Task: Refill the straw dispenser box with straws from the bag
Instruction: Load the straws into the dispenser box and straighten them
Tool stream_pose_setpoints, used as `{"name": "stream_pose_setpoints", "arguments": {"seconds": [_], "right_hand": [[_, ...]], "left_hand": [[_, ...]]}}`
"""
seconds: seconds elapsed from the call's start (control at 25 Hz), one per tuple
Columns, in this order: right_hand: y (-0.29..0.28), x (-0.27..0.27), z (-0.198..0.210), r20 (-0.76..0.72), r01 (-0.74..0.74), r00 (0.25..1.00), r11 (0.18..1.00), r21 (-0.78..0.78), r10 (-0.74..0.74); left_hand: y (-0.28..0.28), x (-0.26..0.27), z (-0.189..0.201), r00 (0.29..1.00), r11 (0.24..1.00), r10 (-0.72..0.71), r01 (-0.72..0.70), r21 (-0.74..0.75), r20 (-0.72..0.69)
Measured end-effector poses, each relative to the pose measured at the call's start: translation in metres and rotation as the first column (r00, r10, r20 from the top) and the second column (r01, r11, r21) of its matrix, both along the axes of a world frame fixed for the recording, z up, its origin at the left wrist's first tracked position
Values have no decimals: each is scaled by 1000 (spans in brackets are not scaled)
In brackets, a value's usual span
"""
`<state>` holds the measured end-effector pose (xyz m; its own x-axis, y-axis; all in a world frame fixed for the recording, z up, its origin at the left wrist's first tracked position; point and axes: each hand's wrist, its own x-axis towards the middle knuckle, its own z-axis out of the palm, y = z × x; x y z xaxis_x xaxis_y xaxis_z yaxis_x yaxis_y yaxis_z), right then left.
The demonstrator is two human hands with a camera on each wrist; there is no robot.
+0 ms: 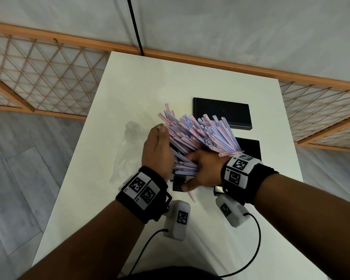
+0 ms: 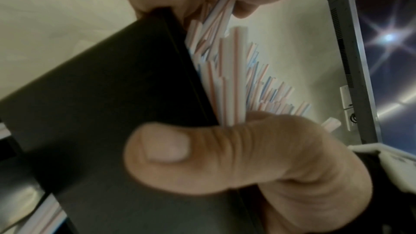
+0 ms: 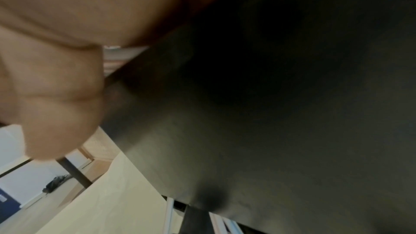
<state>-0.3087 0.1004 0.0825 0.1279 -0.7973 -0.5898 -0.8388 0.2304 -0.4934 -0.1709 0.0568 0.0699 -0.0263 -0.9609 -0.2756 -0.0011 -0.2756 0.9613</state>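
Both wrists are banded with marker straps. Striped straws [image 1: 200, 136] are clasped as one bundle between left hand [image 1: 158, 150] and right hand [image 1: 202, 170], over the black dispenser box [image 1: 251, 148]; clear bag [image 1: 127, 150] is left beside it on the white table [image 1: 129, 87].

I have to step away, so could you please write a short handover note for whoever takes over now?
Left hand and right hand: both grip the straw bundle over the black dispenser box.
Lid: off, lying behind the box.
Bag: left of the hands, looks emptied.
One loose straw lies on the table.
Left: settle the bundle inside, add the stray, close the lid.
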Motion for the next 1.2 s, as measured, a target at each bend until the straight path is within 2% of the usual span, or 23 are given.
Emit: {"name": "stream_pose_setpoints", "arguments": {"seconds": [0.08, 0.2, 0.32, 0.44, 0.56, 0.64, 0.88, 1.04, 1.2], "right_hand": [[-2, 2, -1, 3, 0, 1000, 1000, 2, 0], [-4, 9, -1, 20, -14, 1000, 992, -126, 16], [-6, 10, 4, 114, 27, 994, 977, -213, -3], [-6, 10, 8, 42, 27, 999, 963, -267, -16], [-2, 11, 2, -94, -39, 995, 979, -199, 21], [1, 9, -3, -124, -43, 992, 981, -190, 19], [3, 7, -10, -78, 48, 995, 982, -181, -63], [2, 8, 6, 7, 79, 997, 961, -265, -81], [7, 8, 12, -41, 80, 995, 965, -248, -93]], "left_hand": [[1, 0, 1, 1000, 1000, -7, 7, -15, -8], [-1, 2, 7, 999, 1000, 31, -31, 3, -26], [-8, 6, 11, 996, 998, 59, -60, -5, -69], [-12, 9, 12, 992, 995, 94, -96, -27, -80], [-13, 7, 7, 993, 996, 84, -86, -8, -88], [-10, 4, 4, 998, 999, 38, -38, -9, -50], [-15, 5, 8, 997, 998, 57, -56, 15, -54], [-16, 6, 6, 994, 996, 90, -90, 13, -64], [-15, 7, 3, 993, 993, 102, -98, 64, -62]]}}
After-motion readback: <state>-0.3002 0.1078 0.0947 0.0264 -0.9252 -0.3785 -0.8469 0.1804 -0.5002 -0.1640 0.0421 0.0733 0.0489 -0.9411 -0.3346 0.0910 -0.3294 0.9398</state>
